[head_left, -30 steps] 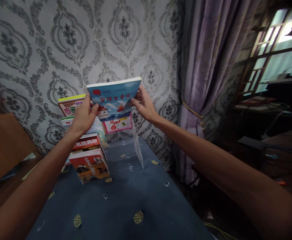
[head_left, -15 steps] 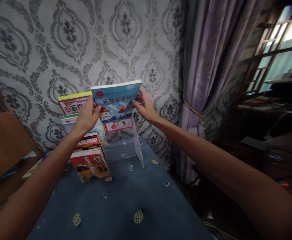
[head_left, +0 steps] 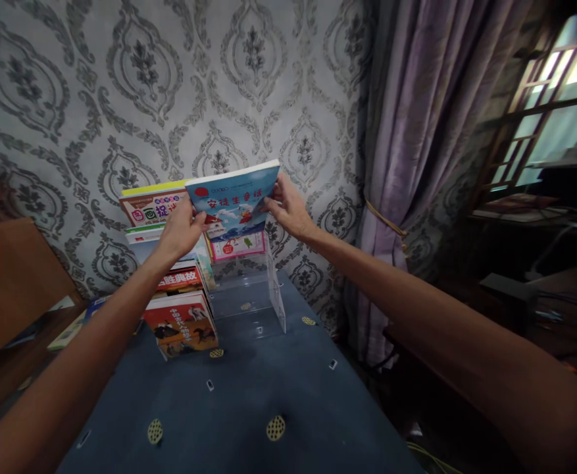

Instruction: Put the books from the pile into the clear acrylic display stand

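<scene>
A blue book [head_left: 236, 197] is found just left of centre in the frame, a little above mid-height, and is held between the two hands. Its front cover, marked with red characters and a red disc, is turned toward the camera; its pale top edge is slanted upward to the right. The left side is gripped by the left hand [head_left: 182, 227], with the thumb laid on the cover. The right side is gripped by the right hand [head_left: 289, 207], the thumb likewise pressed on the front. The hands are set apart, each clamped on the book.

Below the blue book, a pink-bordered book [head_left: 241, 246] is partly exposed. Beneath it, the bare steps of a clear rack [head_left: 277, 293] are seen. Whether the blue book is touching the rack cannot be determined.

To the left, a yellow-topped book [head_left: 145, 209] is partly covered by the left hand. Lower down, a red-banded book [head_left: 182, 279] is stood behind an orange-red book [head_left: 182, 324]. The rack is carried by a bench [head_left: 312, 401] covered in dark blue cloth.

Patterned wallpaper [head_left: 253, 59] is noted behind, a tied purple curtain [head_left: 391, 171] right of centre, and a brown box [head_left: 16, 283] at the left edge.
</scene>
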